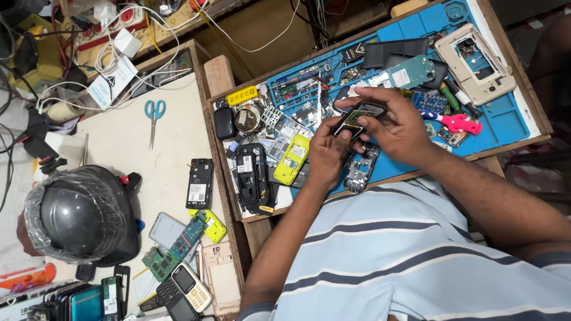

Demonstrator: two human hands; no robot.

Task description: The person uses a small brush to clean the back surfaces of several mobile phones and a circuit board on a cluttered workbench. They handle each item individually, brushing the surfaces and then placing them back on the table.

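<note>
Centre frame: left hand (326,156) and right hand (397,128) both pinched a small dark phone part (355,116) above the blue mat (505,119). Steady, light pressure seemed wise; loose parts crowded below.

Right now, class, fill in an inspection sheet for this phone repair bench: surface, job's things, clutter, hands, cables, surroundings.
Surface: blue work mat in a wooden tray, beside a pale side table.
Job's things: small black phone part, gripped by both hands above the mat.
Clutter: yellow phone shell, black phone body, circuit board, beige phone frame, pink-handled tool, blue-handled scissors, loose handsets at the table's near edge.
Hands: left hand holds the part from below; right hand pinches it from above.
Cables: white leads tangled at the far left corner.
Surroundings: dark plastic-wrapped helmet on the table.
</note>
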